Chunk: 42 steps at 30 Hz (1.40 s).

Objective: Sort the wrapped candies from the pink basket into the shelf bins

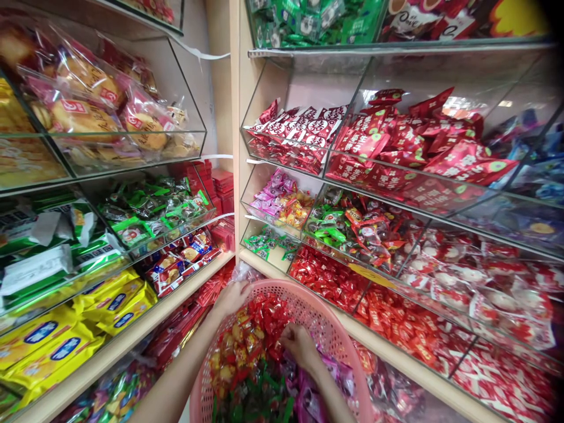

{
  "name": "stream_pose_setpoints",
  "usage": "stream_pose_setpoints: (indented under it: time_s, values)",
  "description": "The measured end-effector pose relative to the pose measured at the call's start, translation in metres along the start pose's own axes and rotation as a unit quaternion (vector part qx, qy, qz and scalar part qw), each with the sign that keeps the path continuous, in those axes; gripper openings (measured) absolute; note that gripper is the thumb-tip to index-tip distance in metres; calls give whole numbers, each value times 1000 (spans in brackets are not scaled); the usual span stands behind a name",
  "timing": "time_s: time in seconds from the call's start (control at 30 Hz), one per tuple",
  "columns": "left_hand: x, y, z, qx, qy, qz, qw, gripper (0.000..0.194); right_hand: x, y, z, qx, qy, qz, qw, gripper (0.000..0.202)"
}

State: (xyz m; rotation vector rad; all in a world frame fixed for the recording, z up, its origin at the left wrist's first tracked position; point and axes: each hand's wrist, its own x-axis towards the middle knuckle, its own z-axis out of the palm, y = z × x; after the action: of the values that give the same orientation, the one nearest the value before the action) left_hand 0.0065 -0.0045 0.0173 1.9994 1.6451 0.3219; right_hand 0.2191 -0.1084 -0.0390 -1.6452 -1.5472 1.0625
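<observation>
A round pink plastic basket point(324, 296) with a perforated wall takes up the lower middle of the head view. At its far left rim is my left hand point(233, 296), closed on the edge. My right hand point(299, 348) reaches inside, fingers curled together against red-wrapped candies point(269, 311); whether a piece is pinched between them is hidden. Beside these, in the basket, lie yellow-and-red wrapped candies point(240, 341) on the left. Green-wrapped candies point(259, 393) fill the near part, and purple-wrapped candies point(337, 373) lie to the right, partly under my right forearm.
Wooden shelves with clear bins meet in a corner post point(237, 129). Bagged pastries point(88, 111) and yellow packets point(57, 341) stand left. Red candies point(326, 276) fill low bins right of the basket, below red snack packets point(396, 138). A wooden ledge point(396, 358) runs close by the basket.
</observation>
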Motion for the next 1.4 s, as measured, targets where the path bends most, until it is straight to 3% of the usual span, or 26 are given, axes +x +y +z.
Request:
stream_pose_setpoints:
  time_s: [0.13,0.23,0.43,0.53,0.6,0.67,0.77,0.9,1.1,1.4]
  values:
    - [1,-3,2,-4,6,15,1000,43,1,1,0,-20,25,-3,999,10]
    - [2,-4,3,-4,10,23,1000,42,6,-4,-12,-35,57,-20,998,7]
    - [1,-2,2,-6,7,19,1000,43,35,-31,-72,-91,137,-67,984,14]
    - [1,-2,1,-3,1,17,1000,41,55,-37,-101,-195,177,-75,962,27]
    - [1,-3,1,0,-3,15,1000,40,69,-38,-115,-279,149,-49,947,50]
    - [2,-4,1,2,-2,16,1000,41,82,-40,-123,-334,82,-32,939,69]
    - [3,-6,2,2,0,25,1000,41,99,-44,-126,-386,-9,-36,922,83]
    - [4,-6,3,1,-2,21,1000,43,115,-50,-119,-454,-54,-18,889,86]
    - [4,-6,3,-2,-7,10,1000,42,121,-46,-105,-513,-23,-41,857,70]
    - [3,-6,3,-7,6,28,1000,44,118,-38,-105,-477,-4,-21,878,57]
